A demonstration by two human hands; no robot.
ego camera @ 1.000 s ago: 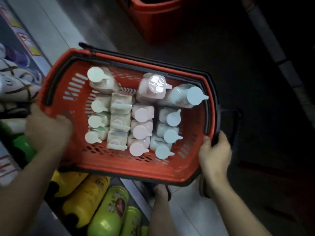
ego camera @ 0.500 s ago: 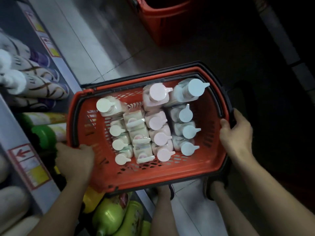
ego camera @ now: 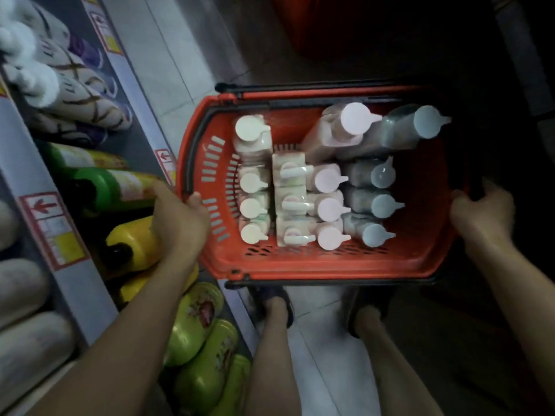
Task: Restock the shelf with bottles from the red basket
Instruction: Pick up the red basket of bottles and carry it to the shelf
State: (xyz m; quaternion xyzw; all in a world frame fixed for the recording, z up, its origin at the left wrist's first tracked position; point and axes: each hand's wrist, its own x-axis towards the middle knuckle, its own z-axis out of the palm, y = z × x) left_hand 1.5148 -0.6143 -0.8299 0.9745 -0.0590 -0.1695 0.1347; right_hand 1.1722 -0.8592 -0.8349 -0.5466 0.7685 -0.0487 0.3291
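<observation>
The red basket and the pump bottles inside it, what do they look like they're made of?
The red basket looks like moulded plastic with a dull sheen: its walls carry rows of cut slots, and a black rim runs around the top. The pump bottles also look plastic, with smooth pale pump heads in white, pink and blue-grey. Some seem wrapped in glossy clear film, though blur leaves that uncertain.

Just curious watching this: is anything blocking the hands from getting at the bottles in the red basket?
No cover shows over the bottles; their caps face up in the open red basket. But the left hand and right hand both grip its ends, so neither is free.
</observation>
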